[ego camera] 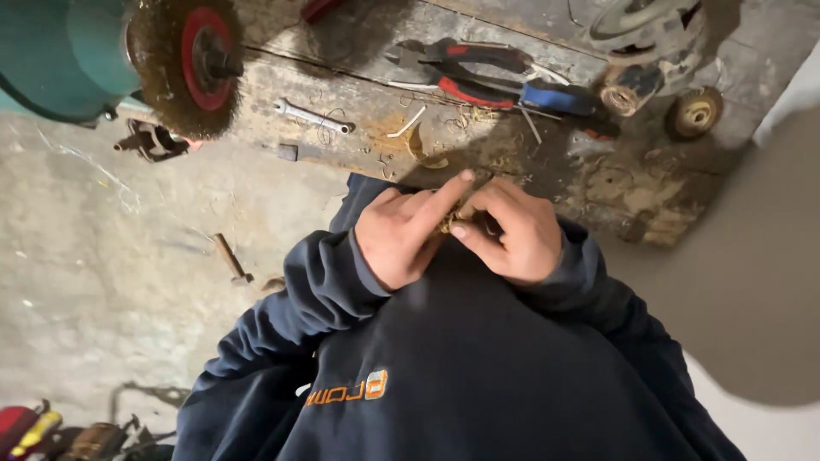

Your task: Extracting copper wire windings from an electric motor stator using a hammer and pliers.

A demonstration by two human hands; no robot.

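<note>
1. So both hands are bunched together close against the chest, right above the edge of the wooden bench. The left hand has its index finger stretched out straight, the rest curled in. The right hand is curled with thumb and fingers nipping a little brassy tuft of wire bristles, which sits right between the two hands, mostly hidden.

2. Doing this bit well, imo: keep the pinch low on the tuft so the strands don't splay, and use that straight left finger as a backstop. Loose wire ends are sharp, so slow pulls, not yanks. Just my read from how the fingers sit.

3. Round the hands: at 12 o'clock there's a pair of red-and-black pliers, at 1 o'clock a blue-handled tool, at 11 a small spanner. Way out at 10 o'clock sits a wire wheel brush on a green grinder. Two small wire cup brushes lie at 2 o'clock.

4. Containers: honestly none I can make out on the bench. There's a whitish round thing at the top edge, around 1 o'clock, but I can't tell whether it's a tub or what's in it. Everything else just lies loose on the wood.
</note>
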